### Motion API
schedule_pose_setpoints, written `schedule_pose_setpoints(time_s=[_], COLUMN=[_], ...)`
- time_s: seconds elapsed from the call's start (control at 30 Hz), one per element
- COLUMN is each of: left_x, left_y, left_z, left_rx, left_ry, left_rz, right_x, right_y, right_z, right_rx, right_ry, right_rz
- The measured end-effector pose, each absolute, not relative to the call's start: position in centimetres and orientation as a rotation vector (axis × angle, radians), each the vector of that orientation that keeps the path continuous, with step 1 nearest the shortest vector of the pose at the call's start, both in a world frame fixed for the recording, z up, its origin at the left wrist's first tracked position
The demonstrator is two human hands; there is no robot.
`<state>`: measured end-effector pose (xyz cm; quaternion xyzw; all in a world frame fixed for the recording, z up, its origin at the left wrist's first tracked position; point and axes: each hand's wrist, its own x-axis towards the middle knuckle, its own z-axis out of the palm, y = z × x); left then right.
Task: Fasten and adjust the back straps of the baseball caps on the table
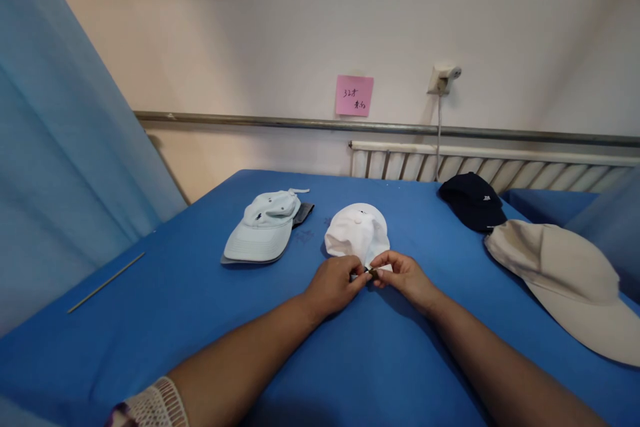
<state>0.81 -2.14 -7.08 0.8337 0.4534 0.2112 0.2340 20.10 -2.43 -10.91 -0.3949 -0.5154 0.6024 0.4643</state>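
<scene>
A white baseball cap (353, 230) lies in the middle of the blue-covered table, its brim pointing away from me and its back strap toward me. My left hand (337, 281) pinches the strap from the left, fingers closed. From the other side, my right hand (403, 278) grips the strap between thumb and fingers, with a white strap end showing past the thumb. Between my fingertips sits a small dark brass-coloured buckle (374, 273). My fingers hide part of the strap.
Pale blue caps (265, 227) lie stacked at left, near a thin stick (106, 282). On the right are a navy cap (473, 200) and a large beige cap (565, 267). A radiator (400, 160) and wall rail (280, 122) run behind; a blue curtain (65, 127) hangs left.
</scene>
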Motion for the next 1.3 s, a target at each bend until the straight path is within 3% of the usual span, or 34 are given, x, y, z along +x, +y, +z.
schedule_pose_setpoints(time_s=[0.47,0.83,1.1,1.3], left_x=[-1.5,1.2,-0.3,-0.7], left_y=[-0.9,-1.2,-0.4,-0.3], left_z=[-5.1,-6.2,-5.9,-5.5], left_rx=[2.264,2.351,2.139,2.022], left_ry=[1.388,1.537,1.427,1.299], left_rz=[0.835,0.615,0.996,1.040], right_x=[21.6,20.7,20.6,20.5], right_y=[-1.8,-1.7,-1.5,-1.6], right_z=[-10.8,-12.1,-12.5,-12.3], right_rx=[-1.331,-1.360,-1.340,-1.388], right_ry=[-1.234,-1.487,-1.514,-1.567], right_rz=[1.197,1.075,1.040,0.992])
